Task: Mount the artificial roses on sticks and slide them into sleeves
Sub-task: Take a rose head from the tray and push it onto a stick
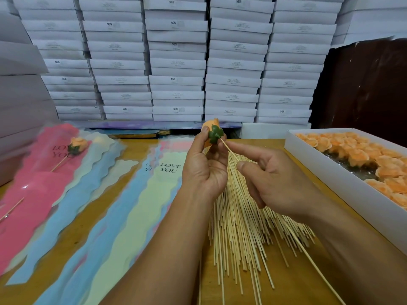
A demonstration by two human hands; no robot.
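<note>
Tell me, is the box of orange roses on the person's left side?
No, the white box of orange roses sits on the right, beyond the right hand and the pile of sticks.

Matt wooden sticks point(237, 216), glossy plastic sleeves point(123, 205), wood table point(136, 150)

Left hand point(203, 170) pinching orange rose point(212, 130), right hand point(275, 181) holding stick point(229, 149) at its green base, loose sticks point(240, 227) beneath

One head-worn camera looks forward and down, close over the table point(141, 155).
</note>
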